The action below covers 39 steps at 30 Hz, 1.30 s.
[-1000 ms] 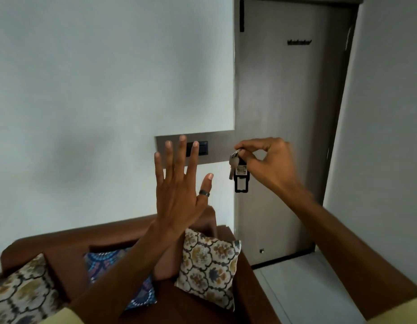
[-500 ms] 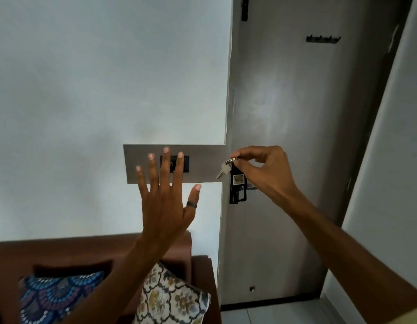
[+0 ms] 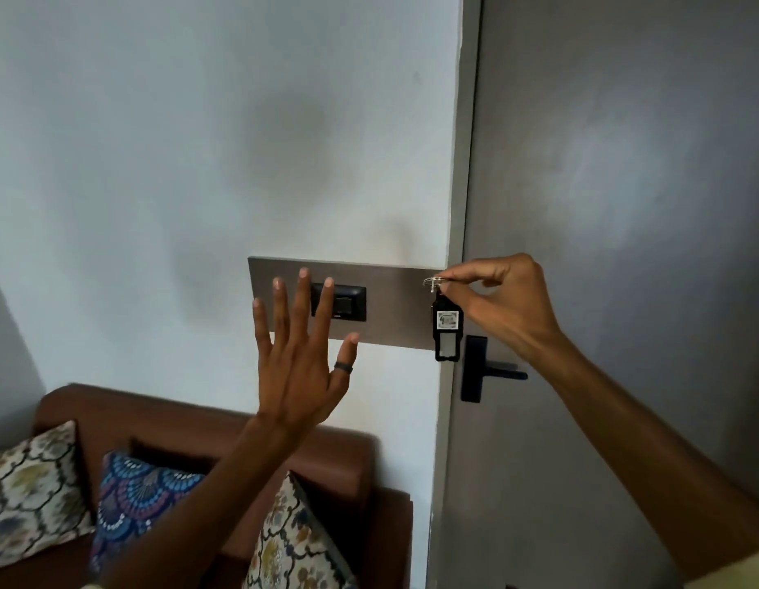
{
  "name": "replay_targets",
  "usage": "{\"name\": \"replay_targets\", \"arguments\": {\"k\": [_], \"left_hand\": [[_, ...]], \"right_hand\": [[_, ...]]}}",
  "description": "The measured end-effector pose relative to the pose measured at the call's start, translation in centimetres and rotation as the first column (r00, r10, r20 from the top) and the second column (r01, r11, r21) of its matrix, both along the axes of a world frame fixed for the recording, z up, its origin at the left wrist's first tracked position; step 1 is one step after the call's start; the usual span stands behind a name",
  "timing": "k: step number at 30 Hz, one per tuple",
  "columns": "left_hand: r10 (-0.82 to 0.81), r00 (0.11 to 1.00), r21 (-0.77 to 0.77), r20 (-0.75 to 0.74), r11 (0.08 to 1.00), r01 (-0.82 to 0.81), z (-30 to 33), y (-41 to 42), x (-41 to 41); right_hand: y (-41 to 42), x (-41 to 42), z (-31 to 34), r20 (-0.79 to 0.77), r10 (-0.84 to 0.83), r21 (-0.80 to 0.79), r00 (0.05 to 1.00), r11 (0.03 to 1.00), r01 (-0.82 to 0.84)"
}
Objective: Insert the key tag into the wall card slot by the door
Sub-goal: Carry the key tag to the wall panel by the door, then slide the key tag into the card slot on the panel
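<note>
The right hand (image 3: 503, 303) pinches the key ring, and the key tag (image 3: 447, 329) now dangles upright at the right end of the grey wall plate (image 3: 394, 308), closer to it than a moment ago. The left hand (image 3: 303, 354) is spread flat, empty, fingers raised across the dark card slot (image 3: 348, 306) on that plate. Tag and slot remain apart, so I judge insertion still ahead. Those fingers hide the slot's left part; its opening is hard to make out.
</note>
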<state>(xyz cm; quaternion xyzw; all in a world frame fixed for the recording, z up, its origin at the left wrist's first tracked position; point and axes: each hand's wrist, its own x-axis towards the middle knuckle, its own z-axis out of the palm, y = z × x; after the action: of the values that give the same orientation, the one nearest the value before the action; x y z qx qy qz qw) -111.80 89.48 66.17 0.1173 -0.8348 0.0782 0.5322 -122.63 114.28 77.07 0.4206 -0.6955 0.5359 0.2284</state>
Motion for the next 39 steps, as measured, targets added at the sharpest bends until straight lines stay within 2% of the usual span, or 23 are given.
{"name": "replay_targets", "arguments": {"k": [5, 13, 23, 32, 39], "left_hand": [[0.087, 0.996, -0.001, -0.01, 0.996, -0.087, -0.8, -0.3, -2.8], [0.159, 0.987, 0.02, 0.008, 0.987, -0.159, -4.0, -7.6, -9.2], [0.138, 0.99, 0.137, 0.015, 0.981, -0.139, -9.6, -20.5, -18.7], [0.082, 0.995, 0.193, 0.051, 0.977, -0.09, -11.7, -29.6, -25.3], [-0.029, 0.999, 0.089, 0.026, 0.996, 0.027, -13.0, -33.2, -29.2]], "right_hand": [[-1.0, -4.9, 0.1, -0.083, 0.076, 0.022, 0.994, 0.997, -0.074], [-8.5, -13.5, -2.0, -0.223, 0.064, 0.066, 0.973, 0.997, -0.05], [-23.4, -23.3, -3.2, -0.311, 0.112, 0.21, 0.944, 0.977, -0.047], [-30.2, -27.6, -5.1, -0.34, 0.091, 0.246, 0.936, 0.969, -0.005], [-32.5, -29.5, -6.6, -0.276, 0.089, 0.203, 0.957, 0.979, -0.032]]}}
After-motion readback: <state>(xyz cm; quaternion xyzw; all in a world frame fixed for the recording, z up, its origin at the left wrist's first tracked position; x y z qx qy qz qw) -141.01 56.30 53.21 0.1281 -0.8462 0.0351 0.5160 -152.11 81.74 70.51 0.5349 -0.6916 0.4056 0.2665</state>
